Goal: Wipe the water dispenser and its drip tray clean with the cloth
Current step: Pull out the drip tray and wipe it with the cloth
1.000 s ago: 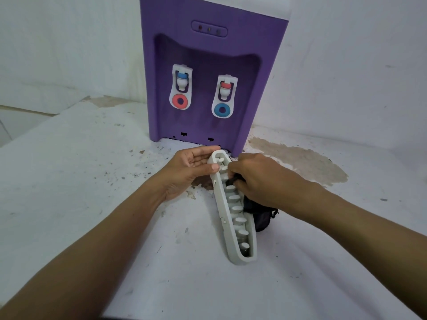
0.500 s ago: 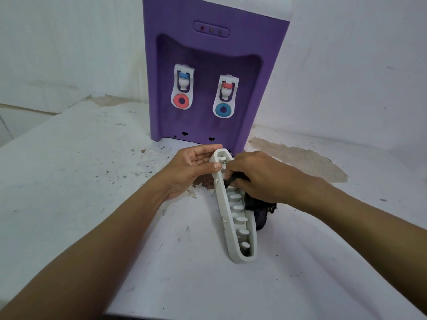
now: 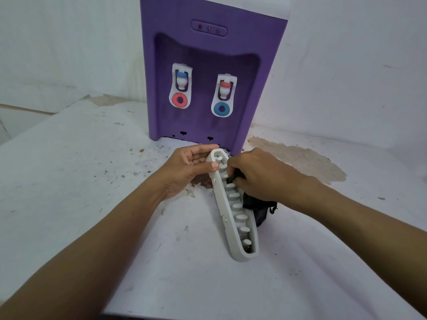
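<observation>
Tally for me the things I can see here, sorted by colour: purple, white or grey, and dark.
Purple: 1, the water dispenser.
White or grey: 3, the drip tray and the two taps, left tap and right tap.
Dark: 1, the cloth.
Total: 5

I am looking down on a white work surface (image 3: pixel 69 181), scuffed and speckled with dark flecks. A wide tan patch (image 3: pixel 298 158) of worn or stained finish lies to my right, and a smaller tan chipped strip (image 3: pixel 101 99) marks the far left edge. White walls (image 3: pixel 346 65) meet in a corner behind it, faintly smudged. Light is soft and even, shadows weak. A pale ledge (image 3: pixel 20 118) shows at far left.
</observation>
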